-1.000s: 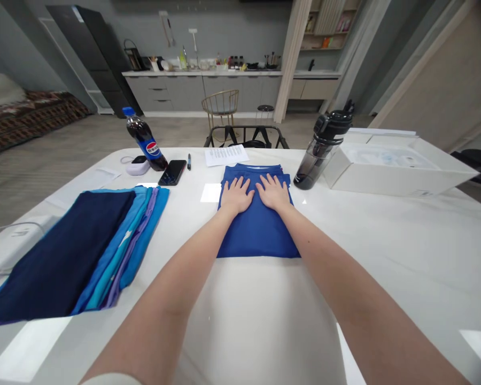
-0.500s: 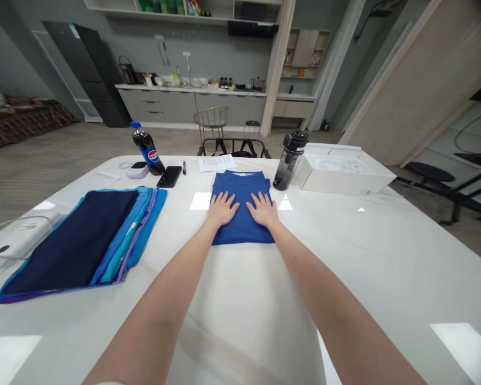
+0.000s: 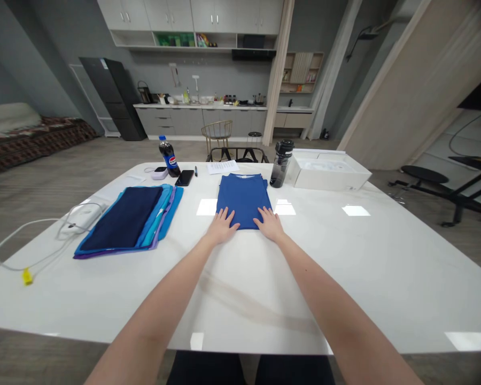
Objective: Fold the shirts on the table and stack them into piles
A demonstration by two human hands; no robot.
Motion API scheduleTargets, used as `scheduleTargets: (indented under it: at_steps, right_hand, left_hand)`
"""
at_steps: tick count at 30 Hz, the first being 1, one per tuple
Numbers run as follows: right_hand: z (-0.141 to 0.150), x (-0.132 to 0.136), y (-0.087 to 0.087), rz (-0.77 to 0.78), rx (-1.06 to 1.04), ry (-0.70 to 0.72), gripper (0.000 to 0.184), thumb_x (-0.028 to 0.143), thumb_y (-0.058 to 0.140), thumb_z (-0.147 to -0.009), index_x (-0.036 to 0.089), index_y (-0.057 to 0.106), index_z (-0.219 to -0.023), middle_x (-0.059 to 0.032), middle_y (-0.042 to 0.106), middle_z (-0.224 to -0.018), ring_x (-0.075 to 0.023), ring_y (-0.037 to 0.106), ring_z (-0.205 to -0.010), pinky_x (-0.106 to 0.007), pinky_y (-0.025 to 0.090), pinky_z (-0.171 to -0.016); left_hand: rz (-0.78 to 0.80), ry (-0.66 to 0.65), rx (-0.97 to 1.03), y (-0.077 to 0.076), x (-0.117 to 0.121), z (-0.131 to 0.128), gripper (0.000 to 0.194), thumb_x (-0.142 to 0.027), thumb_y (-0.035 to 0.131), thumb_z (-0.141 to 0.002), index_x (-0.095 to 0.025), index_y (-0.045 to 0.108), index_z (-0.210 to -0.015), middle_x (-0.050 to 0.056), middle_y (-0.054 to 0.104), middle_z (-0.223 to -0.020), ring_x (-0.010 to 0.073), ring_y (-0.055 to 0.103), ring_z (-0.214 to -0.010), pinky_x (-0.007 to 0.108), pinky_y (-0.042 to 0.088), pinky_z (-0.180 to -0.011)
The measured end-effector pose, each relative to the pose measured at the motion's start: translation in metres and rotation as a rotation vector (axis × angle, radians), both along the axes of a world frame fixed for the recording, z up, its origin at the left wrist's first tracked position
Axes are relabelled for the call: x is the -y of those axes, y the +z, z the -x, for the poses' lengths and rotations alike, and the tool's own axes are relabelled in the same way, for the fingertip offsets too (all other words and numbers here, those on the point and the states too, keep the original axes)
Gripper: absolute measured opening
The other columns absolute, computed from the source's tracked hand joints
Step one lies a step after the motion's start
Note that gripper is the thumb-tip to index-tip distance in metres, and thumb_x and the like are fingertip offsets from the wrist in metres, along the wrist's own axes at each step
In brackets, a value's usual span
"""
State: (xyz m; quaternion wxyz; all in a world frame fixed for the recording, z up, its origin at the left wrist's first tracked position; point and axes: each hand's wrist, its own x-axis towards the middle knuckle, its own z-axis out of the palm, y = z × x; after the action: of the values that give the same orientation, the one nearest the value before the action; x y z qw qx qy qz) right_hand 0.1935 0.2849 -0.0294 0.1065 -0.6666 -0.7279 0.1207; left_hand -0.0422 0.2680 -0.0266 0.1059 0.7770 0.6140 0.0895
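A blue T-shirt [image 3: 244,198], folded into a neat rectangle with its collar at the far end, lies flat on the white table [image 3: 344,267]. My left hand [image 3: 222,226] rests with spread fingers on its near left corner. On the near right corner my right hand [image 3: 270,223] lies the same way, fingers apart. Neither hand grips anything. Off to the left is a pile of folded clothes [image 3: 128,216], dark navy on top with blue, turquoise and purple layers showing at the edges.
Behind the shirt are a tumbler [image 3: 281,164], a white box [image 3: 328,176] and a printed sheet [image 3: 222,167]. A cola bottle [image 3: 169,158], phone [image 3: 184,177] and pen [image 3: 196,171] stand or lie back left. A white power strip [image 3: 84,216] with cables sits beside the pile.
Both hands have slid toward me, from the middle of the shirt to its near corners. My view has tilted and pulled back, showing more of the table and wall cabinets.
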Motion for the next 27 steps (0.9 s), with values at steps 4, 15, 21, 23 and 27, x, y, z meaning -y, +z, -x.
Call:
scheduleTargets:
  at_steps: [4,15,21,23,27]
  right_hand:
    - [-0.013,0.024,0.004,-0.122,-0.029,-0.176,0.051,0.042,0.049,-0.102,0.015,0.055,-0.144,-0.0185,0.055,-0.144,-0.0293,0.049,-0.135,-0.039,0.037,-0.112]
    - [-0.043,0.090,0.042,0.256,-0.086,0.039,0.019,0.019,0.062,-0.089,0.019,0.075,-0.102,-0.0069,0.075,-0.105,-0.0205,0.069,-0.099,-0.025,0.048,-0.084]
    - [-0.074,0.149,0.064,0.585,-0.100,0.307,0.005,0.026,0.073,-0.077,0.023,0.075,-0.081,-0.0014,0.073,-0.083,-0.0175,0.065,-0.075,-0.025,0.043,-0.064]
    - [-0.079,0.148,0.064,0.627,-0.111,0.318,0.010,0.033,0.075,-0.078,0.023,0.074,-0.080,-0.0013,0.072,-0.077,-0.0177,0.064,-0.072,-0.025,0.042,-0.062]
    - [-0.081,0.105,0.051,0.325,-0.106,0.056,0.032,0.049,0.069,-0.088,0.020,0.072,-0.102,-0.0068,0.075,-0.091,-0.0215,0.068,-0.085,-0.028,0.046,-0.073]
  left_hand:
    - [-0.059,0.003,-0.020,0.010,0.030,0.009,0.046,-0.024,0.042,-0.100,-0.020,0.057,-0.143,0.011,0.053,-0.151,0.0233,0.049,-0.140,0.034,0.039,-0.116]
    - [0.068,-0.126,-0.170,0.046,0.104,0.008,0.043,0.003,0.041,-0.082,-0.018,0.070,-0.106,0.013,0.070,-0.107,0.0241,0.068,-0.104,0.033,0.051,-0.093]
    - [0.352,-0.309,-0.007,0.063,0.166,0.017,0.028,-0.008,0.056,-0.076,-0.026,0.073,-0.090,0.007,0.074,-0.092,0.0249,0.070,-0.087,0.032,0.050,-0.073]
    - [0.465,-0.335,0.075,0.069,0.160,0.019,0.014,-0.022,0.067,-0.076,-0.028,0.073,-0.087,0.003,0.074,-0.085,0.0231,0.069,-0.080,0.030,0.049,-0.067]
    - [0.295,-0.147,0.274,0.068,0.107,0.016,0.023,-0.044,0.062,-0.089,-0.025,0.072,-0.097,0.004,0.074,-0.096,0.0214,0.070,-0.088,0.029,0.052,-0.078]
